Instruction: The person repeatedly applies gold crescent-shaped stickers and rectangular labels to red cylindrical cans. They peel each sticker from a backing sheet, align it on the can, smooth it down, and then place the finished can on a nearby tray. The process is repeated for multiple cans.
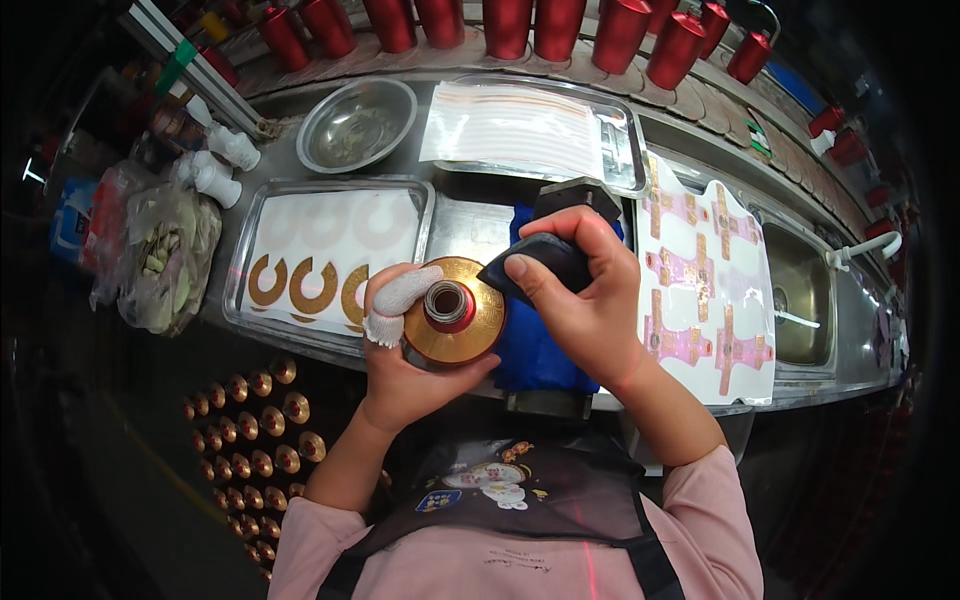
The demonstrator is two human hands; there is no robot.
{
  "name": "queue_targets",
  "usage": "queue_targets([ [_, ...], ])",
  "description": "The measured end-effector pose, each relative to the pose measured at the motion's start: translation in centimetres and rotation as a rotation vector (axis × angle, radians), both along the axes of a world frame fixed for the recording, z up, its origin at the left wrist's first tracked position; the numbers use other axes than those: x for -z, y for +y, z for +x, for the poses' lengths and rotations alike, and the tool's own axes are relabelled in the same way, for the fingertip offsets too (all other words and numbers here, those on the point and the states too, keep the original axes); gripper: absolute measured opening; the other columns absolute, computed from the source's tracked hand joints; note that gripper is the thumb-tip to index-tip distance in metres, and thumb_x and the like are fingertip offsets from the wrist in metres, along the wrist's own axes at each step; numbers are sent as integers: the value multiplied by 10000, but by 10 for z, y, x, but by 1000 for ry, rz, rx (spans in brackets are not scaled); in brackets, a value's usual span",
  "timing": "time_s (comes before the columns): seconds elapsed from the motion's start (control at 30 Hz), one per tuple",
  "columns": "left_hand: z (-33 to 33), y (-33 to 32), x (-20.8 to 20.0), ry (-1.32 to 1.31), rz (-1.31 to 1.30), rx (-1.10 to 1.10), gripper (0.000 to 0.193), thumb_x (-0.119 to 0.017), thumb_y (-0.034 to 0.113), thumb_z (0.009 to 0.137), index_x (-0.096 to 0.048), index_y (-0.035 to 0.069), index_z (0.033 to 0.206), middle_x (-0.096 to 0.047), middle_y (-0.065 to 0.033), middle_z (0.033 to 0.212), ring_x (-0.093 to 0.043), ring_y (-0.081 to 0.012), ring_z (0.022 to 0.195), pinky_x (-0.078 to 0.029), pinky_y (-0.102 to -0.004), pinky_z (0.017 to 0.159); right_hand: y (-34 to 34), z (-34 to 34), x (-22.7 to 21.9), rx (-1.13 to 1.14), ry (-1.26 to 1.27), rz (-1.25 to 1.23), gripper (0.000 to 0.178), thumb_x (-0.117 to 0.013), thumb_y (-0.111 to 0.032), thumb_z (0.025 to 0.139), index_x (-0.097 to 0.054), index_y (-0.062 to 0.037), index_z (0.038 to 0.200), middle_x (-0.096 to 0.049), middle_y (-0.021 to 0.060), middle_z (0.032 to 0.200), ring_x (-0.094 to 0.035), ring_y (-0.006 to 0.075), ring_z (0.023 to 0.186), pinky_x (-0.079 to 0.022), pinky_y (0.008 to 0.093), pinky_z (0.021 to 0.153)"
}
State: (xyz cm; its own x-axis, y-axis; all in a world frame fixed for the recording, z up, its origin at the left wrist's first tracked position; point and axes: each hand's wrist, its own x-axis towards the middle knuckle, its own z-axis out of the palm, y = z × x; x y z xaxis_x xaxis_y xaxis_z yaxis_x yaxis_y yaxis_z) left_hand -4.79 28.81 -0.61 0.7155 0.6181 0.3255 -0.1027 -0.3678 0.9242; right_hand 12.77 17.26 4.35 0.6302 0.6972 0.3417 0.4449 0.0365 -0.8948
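Observation:
My left hand [408, 388], two fingers wrapped in white covers, is closed round a bottle [440, 342]. Its open neck faces up, with a red collar and a gold patterned shoulder. In my right hand [600, 305] a dark, flat squeegee [552, 262] is pinched between thumb and fingers. The squeegee's tip is at the right edge of the gold shoulder; whether it touches I cannot tell. Under my hands stands a blue cloth-covered support [540, 350]. To the left, a steel tray [428, 215] holds a sheet [345, 235] with gold C-shaped decals.
A steel bowl [357, 125] and a second tray [628, 150] with striped sheets stand at the back. Pink and gold decal sheets [700, 290] lie right, beside a sink [805, 290]. Red bottles [560, 28] line the far belt; gold-topped bottles [285, 458] stand lower left.

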Motion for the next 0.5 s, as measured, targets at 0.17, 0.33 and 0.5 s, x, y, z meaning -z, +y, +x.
queue_targets([
  [0.17,2,21,-5,-24,-82,225,927,-959,69,633,-480,49,1425,-485,-103,1405,-540,-225,1300,-464,-360,1091,18,7,1,0,8,87,188,-765,-8,801,-677,6,967,-693,123,882,-659,188,774,-524,304,722],
  [0.33,-3,24,-2,26,-279,264,940,-950,48,661,-459,74,1463,-485,-107,1444,-524,-229,1336,-453,-371,1106,-9,-3,-18,-284,-125,334,255,-801,24,724,-709,-27,956,-722,110,887,-672,249,758,-519,344,662],
  [0.5,-4,20,1,-17,-369,252,929,-926,44,681,-444,81,1475,-519,-100,1413,-545,-220,1308,-456,-367,1100,-6,-4,-23,-477,-638,312,171,-755,-30,741,-727,-32,910,-716,100,962,-680,253,822,-524,373,666],
])
